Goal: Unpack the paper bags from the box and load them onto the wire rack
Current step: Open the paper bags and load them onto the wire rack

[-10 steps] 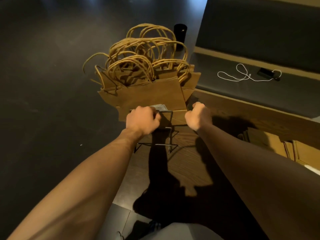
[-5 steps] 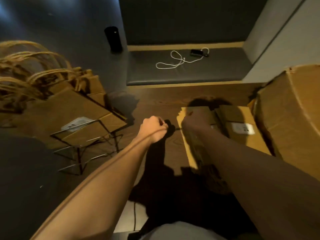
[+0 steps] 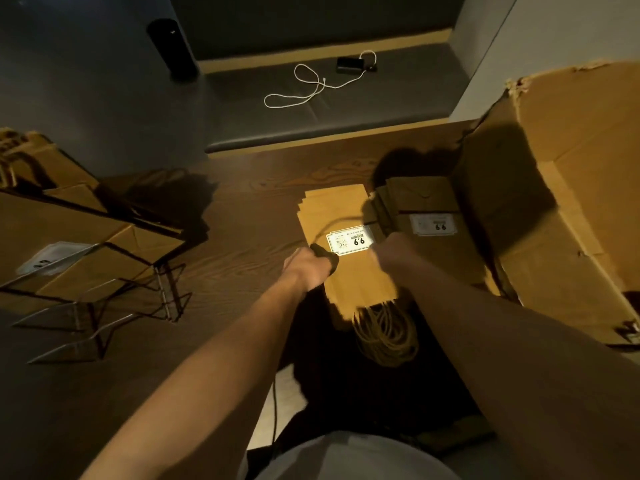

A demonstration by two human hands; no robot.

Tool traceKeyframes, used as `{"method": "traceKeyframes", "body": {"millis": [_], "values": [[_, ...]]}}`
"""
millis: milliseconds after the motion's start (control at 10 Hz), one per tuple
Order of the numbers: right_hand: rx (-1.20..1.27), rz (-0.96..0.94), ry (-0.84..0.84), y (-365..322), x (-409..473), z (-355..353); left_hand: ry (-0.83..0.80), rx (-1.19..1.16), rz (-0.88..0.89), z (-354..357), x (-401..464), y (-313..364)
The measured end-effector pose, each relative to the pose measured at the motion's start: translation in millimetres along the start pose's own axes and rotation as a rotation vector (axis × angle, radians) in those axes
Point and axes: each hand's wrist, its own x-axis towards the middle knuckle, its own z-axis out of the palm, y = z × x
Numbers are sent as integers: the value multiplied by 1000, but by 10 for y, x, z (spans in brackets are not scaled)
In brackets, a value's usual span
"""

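Right of the wire rack [image 3: 104, 289], I reach both hands over the flat paper bags [image 3: 346, 271], grips unclear; next I must lift 1 stack.

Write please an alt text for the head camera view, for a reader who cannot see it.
Both hands, left hand and right hand, reach down to a flat stack of paper bags on the wooden floor. An open cardboard box stands at right; the wire rack, already holding bags, at left.
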Motion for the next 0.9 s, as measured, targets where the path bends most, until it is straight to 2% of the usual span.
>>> {"method": "traceKeyframes", "body": {"millis": [100, 500, 600, 800, 900], "values": [[49, -4, -44, -5, -42, -42, 44, 34, 17, 10, -1, 26], [178, 36, -29, -111, -108, -16, -17, -57, 26, -146, 27, -30], [77, -25, -18, -160, -85, 0, -16, -62, 13, -169, 8, -20], [42, -33, -12, -184, -122, 41, 11, -87, -1, -143, 46, -26], [170, -10, -22, -225, -170, -67, 42, -145, 14, -207, 36, 12]]}}
